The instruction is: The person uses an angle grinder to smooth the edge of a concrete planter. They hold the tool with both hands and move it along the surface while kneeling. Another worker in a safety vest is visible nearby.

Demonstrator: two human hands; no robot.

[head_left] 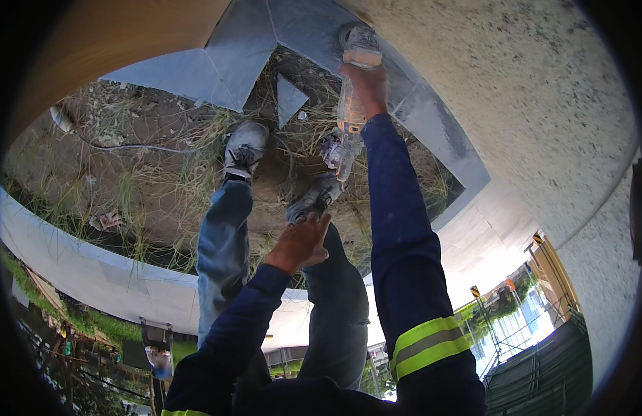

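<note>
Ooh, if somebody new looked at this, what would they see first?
Probably the dusty orange angle grinder, held in the right hand over the grey slab near the top. Next, the bright yellow-green band around the right sleeve, toward the bottom right.

Shoes (pixel 246 147) on soil (pixel 185 182), grinder (pixel 350 114) to their right

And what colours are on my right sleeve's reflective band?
Fluorescent yellow-green with a grey middle stripe; the reflective band shows best in the head view.
</note>
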